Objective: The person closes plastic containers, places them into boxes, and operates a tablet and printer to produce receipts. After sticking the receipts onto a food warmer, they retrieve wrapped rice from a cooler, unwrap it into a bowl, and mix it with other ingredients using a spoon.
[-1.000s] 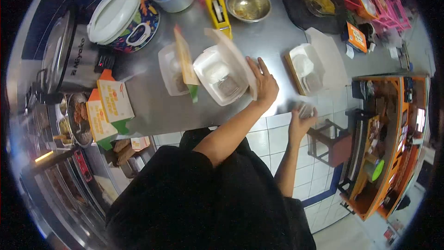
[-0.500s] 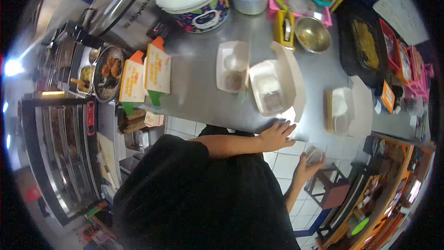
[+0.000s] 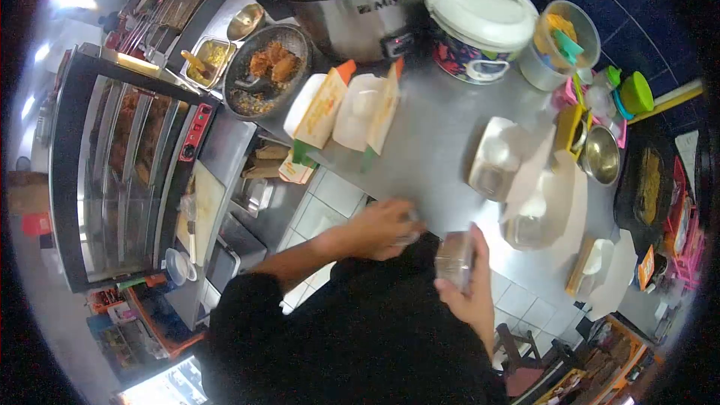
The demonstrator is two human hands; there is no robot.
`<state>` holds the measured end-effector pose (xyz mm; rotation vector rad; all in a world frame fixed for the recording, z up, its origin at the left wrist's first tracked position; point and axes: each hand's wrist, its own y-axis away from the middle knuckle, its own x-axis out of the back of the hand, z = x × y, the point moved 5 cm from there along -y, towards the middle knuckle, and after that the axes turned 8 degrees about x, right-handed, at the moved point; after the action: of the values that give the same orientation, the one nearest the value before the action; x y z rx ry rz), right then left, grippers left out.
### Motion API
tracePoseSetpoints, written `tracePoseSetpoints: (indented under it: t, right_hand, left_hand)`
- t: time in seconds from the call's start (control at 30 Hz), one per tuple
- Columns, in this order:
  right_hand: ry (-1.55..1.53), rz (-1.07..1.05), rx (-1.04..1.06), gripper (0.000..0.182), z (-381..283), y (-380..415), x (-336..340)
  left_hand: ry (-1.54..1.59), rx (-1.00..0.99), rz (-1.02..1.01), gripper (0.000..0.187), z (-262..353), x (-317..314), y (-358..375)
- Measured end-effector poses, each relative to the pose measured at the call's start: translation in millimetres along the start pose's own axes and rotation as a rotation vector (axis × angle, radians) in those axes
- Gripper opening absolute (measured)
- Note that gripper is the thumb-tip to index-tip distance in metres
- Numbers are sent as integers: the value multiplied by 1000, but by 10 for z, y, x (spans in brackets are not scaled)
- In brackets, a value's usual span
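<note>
My right hand holds a small clear plastic cup with brownish contents, just off the counter's front edge. To its left, my left hand is curled, blurred, round a small clear item that I cannot make out. Right of the hands, an open white box and a larger open box each hold a white mound and a small clear cup. Another open box stands at the far right. Two boxes with orange print, a left one and a right one, stand open at the left.
A large steel rice cooker and a white-lidded pot line the counter's back. At the left are a pan of fried food and a glass display cabinet. A steel bowl stands at the right.
The view has swung left. My left hand has left the edge of the large box and curled near my body. My right hand has brought its clear cup up closer to the left hand.
</note>
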<state>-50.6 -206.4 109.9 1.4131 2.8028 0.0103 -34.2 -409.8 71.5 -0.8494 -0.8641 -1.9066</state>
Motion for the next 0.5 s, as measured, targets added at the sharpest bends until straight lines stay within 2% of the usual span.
tracePoseSetpoints:
  t: [0.07, 0.1, 0.13, 0.17, 0.2, 0.23, 0.3, 0.33, 0.37, 0.4, 0.43, 0.47, 0.5]
  right_hand:
    - [-80, -263, 95, 96, -184, -551, -631]
    - [-217, -325, 20, 93, -148, -823, -994]
    - [-347, -307, -51, 90, -64, -1113, -1364]
    - [-476, -280, -122, 87, 20, -1401, -1733]
    - [-590, -175, -186, 85, 173, -1691, -2044]
    - [-483, 2, -121, 83, 464, -1969, -2238]
    - [-88, 324, 79, 83, 1031, -2385, -2309]
    - [197, 461, 213, 84, 1113, -2492, -2253]
    - [220, 465, 208, 84, 1048, -2551, -2183]
    - [501, 364, -19, 84, 965, -2594, -2090]
    - [774, 254, -253, 84, 954, -2607, -2026]
    - [791, 254, -264, 84, 949, -2646, -2016]
    - [974, 180, -371, 82, 977, -2684, -2006]
  left_hand:
    - [301, 147, 126, 57, -548, 473, 633]
    - [359, 188, 198, 58, -816, 699, 935]
    - [420, 230, 263, 60, -1081, 876, 1202]
    - [630, 403, 374, 59, -1396, 950, 1472]
    - [742, 492, 411, 58, -1602, 970, 1618]
    - [858, 577, 459, 58, -1807, 985, 1770]
    - [1096, 742, 854, 56, -2185, 1096, 1980]
    - [1119, 737, 839, 56, -2346, 1056, 1995]
    - [1109, 696, 914, 55, -2533, 1020, 2013]
    - [1099, 658, 990, 54, -2673, 1014, 2023]
    - [1120, 692, 983, 53, -2685, 1070, 1975]
    - [1142, 692, 975, 53, -2732, 1090, 1913]
    - [1154, 646, 930, 53, -2771, 1117, 1818]
